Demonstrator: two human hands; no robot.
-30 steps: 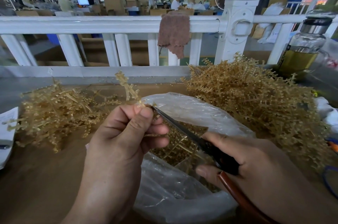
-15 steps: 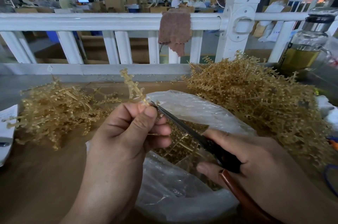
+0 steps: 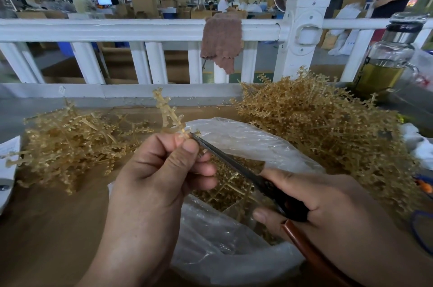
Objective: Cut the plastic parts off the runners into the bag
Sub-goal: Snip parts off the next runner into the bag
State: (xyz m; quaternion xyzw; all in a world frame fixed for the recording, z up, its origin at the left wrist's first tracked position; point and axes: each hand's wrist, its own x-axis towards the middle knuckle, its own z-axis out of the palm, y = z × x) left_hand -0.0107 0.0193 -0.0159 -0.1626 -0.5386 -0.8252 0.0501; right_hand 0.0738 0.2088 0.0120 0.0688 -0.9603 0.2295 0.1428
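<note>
Fingers (image 3: 185, 148) of our left hand (image 3: 159, 181) pinch one runner (image 3: 167, 113) near its lower end, thumb against forefinger, just above the far-left rim of the bag (image 3: 246, 144). The runner's long axis rises from the pinch up and away from us, leaning slightly left, with small parts along its branches.

Our right hand (image 3: 328, 204) curls round the handles of the scissors (image 3: 234, 165) over the near-right side of the bag. The blades run up-left across the bag's mouth, and their tip meets the runner just beside the left thumb. The blades look nearly together; we cannot tell whether a part lies between them.

The cut point therefore sits at the left fingers, and the right hand reaches it only through the blades. We judge that a severed part would drop into the bag's mouth, where cut parts (image 3: 222, 195) already lie.

Left of the bag a smaller heap (image 3: 70, 141) of runners rests on the tabletop (image 3: 46, 228). Right of the bag lies a larger heap (image 3: 316, 123).
</note>
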